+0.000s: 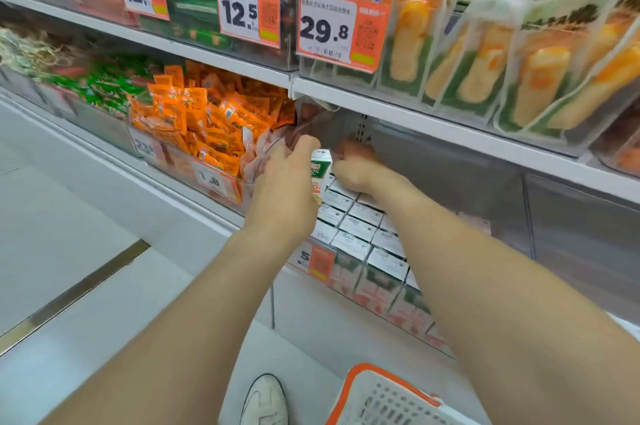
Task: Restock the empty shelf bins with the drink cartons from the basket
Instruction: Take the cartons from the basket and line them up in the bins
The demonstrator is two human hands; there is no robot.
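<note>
Both my arms reach into a clear shelf bin (349,272) on the middle shelf. My left hand (284,182) grips a white and green drink carton (320,170), held upright at the back of the bin. My right hand (355,164) is curled just to its right, touching the carton's far side and the cartons below. Several rows of drink cartons (363,234) stand packed in the bin, their white tops showing. The white basket with an orange rim (384,397) sits on the floor at the bottom, its contents out of sight.
A bin of orange snack packets (207,126) adjoins on the left. An empty clear bin (581,234) lies to the right. The upper shelf edge (415,116) hangs just above my hands, with price tags (329,29). My shoe (265,400) stands beside the basket.
</note>
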